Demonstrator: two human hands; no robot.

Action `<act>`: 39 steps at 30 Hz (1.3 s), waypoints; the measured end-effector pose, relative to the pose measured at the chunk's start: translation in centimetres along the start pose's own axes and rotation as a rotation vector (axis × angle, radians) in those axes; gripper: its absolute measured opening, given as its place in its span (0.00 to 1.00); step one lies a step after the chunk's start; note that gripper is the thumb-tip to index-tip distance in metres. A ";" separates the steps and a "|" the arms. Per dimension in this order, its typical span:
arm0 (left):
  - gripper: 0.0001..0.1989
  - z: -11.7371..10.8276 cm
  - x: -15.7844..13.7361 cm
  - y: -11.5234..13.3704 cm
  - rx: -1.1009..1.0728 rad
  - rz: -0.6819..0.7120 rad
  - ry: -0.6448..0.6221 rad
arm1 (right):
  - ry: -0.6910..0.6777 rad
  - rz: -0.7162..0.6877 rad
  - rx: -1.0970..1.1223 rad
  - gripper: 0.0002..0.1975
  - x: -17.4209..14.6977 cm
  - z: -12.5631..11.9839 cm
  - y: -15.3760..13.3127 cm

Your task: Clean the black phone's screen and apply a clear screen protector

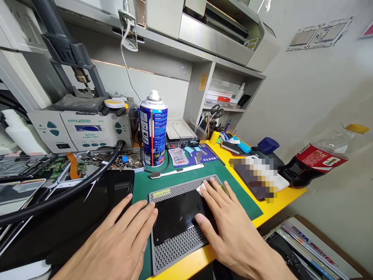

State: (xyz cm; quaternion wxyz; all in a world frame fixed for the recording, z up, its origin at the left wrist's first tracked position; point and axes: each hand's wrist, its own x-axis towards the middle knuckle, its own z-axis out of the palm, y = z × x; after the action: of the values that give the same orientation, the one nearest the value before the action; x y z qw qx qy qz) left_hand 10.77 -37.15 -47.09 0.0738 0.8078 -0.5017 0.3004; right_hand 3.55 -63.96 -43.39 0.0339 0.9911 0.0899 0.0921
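A glossy black phone-sized panel (180, 217) lies on a grey honeycomb mat (170, 258). My left hand (119, 237) is open, palm down, its fingertips at the panel's left edge. Over the right end of the panel spreads my right hand (230, 221), fingers stretched out and thumb on the black surface. Beneath its fingertips, at the panel's far edge, shows a small white piece (201, 189), perhaps a wipe; most of it is hidden. The panel's right end is covered by this hand.
Beyond the mat lies a toothbrush (177, 171), with a blue spray can (153, 130) upright nearby. A black hose (87, 182) crosses the left side over circuit boards. A cola bottle (317, 155) leans at the right. A hot-air station (84, 130) stands behind.
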 end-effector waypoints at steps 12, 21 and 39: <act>0.30 0.4 0.1 0.5 0.037 -0.089 0.061 | -0.056 0.052 0.203 0.36 0.6 0.0 -2.0; 0.19 -2.1 1.0 1.1 0.042 -0.113 0.012 | 0.025 -0.129 0.194 0.35 1.6 0.7 -5.4; 0.16 -3.1 1.0 1.2 -0.058 -0.357 0.056 | 0.078 -0.430 0.169 0.27 3.8 -1.1 -7.3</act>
State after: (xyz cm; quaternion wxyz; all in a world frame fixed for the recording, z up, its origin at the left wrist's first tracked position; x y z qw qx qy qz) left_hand 8.82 -37.21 -44.21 0.1632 0.8729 -0.3566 0.2904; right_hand 5.75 -56.07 -42.25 -0.0341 0.9441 0.3078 0.1132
